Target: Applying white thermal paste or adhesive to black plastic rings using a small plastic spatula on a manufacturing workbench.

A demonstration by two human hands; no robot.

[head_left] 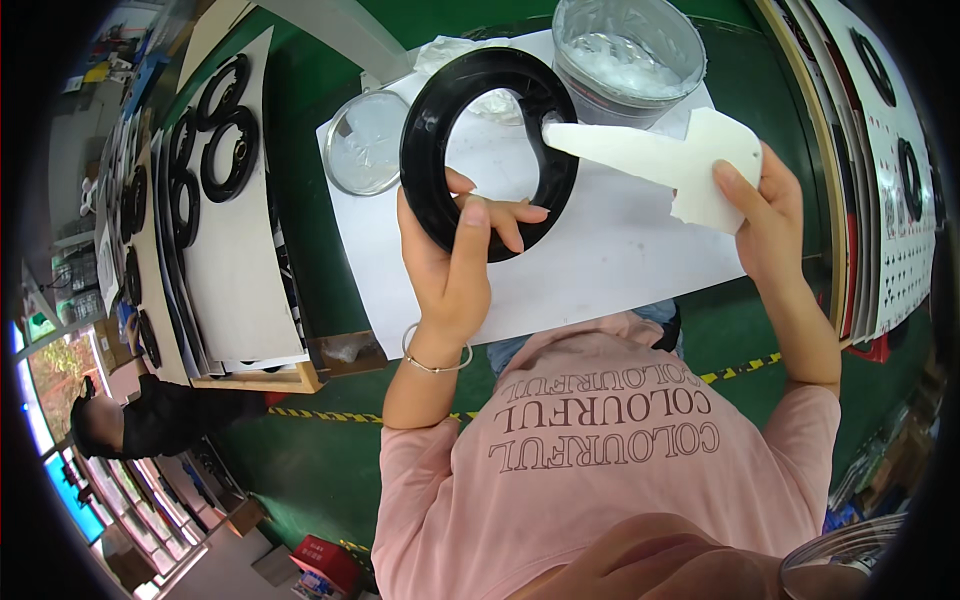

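Observation:
A glossy black ring (424, 165) is tilted up over the table, with my left hand (462, 250) gripping its lower part, the fingers reaching through the opening. In my right hand (768, 215) is a flat white spatula (640, 160), pinched at its broad end. Its narrow tip touches or overlaps the inner right side of the ring. Behind the spatula stands a clear tub (630, 60) with whitish paste in it. A round translucent lid (366, 142) lies left of the ring. Crumpled white tissue (455, 55) shows behind the ring, partly hidden by it.
White paper (600, 270) covers the green table. Boards stacked on the left rack (238, 300) carry more black rings (230, 155). To the right, another rack of upright boards (905, 150) holds rings and small dark parts. A person in black (170, 415) is at far left.

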